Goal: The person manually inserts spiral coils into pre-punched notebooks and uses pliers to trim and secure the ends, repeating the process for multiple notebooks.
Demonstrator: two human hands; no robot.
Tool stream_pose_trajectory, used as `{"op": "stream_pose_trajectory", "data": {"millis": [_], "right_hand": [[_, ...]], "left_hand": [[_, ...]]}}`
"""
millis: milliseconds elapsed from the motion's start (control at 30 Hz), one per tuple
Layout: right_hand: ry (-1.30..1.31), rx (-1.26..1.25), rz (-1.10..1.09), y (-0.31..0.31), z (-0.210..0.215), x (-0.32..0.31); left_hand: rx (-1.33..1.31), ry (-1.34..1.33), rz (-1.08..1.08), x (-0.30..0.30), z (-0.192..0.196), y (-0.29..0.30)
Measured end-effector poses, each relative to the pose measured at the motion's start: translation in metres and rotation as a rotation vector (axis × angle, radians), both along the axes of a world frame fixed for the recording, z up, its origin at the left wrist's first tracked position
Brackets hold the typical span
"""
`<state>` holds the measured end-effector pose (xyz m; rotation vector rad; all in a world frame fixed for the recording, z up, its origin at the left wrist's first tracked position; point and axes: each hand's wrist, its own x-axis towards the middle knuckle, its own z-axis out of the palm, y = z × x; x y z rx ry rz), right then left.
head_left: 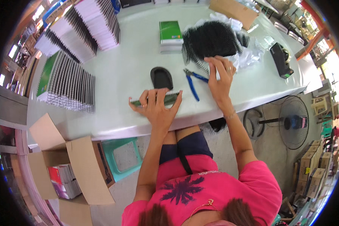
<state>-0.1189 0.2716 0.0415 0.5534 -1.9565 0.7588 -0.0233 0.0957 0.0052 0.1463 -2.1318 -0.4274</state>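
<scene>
left hand (pixel 159 109): fingers clamped across green-covered paper booklet (pixel 171 99), left of blue-handled metal cutters (pixel 192 88), apparently steadying it | right hand (pixel 221 78): fingertips at black plastic coil pile (pixel 214 37) beyond cutters; cannot tell whether pinching

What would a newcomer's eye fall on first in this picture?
Probably the tall white stacks of coil-bound books on the left of the pale glossy table come first. Next might be the bristly heap of thin black coils, right of centre, by the right hand.
</scene>
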Motion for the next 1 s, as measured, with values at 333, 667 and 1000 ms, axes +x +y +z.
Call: {"op": "stream_pose_trajectory", "data": {"millis": [333, 667, 1000], "right_hand": [[-0.644, 0.368, 0.651, -0.034, -0.167, 0.17], [-0.883, 0.461, 0.227, -0.042, -0.183, 0.199], [-1.08, 0.398, 0.352, -0.056, -0.229, 0.18]], "left_hand": [[0.015, 0.005, -0.032, 0.001, 0.006, 0.0], [0.017, -0.021, -0.019, 0.005, 0.004, 0.001], [-0.013, 0.024, -0.013, 0.002, 0.001, -0.001]]}}
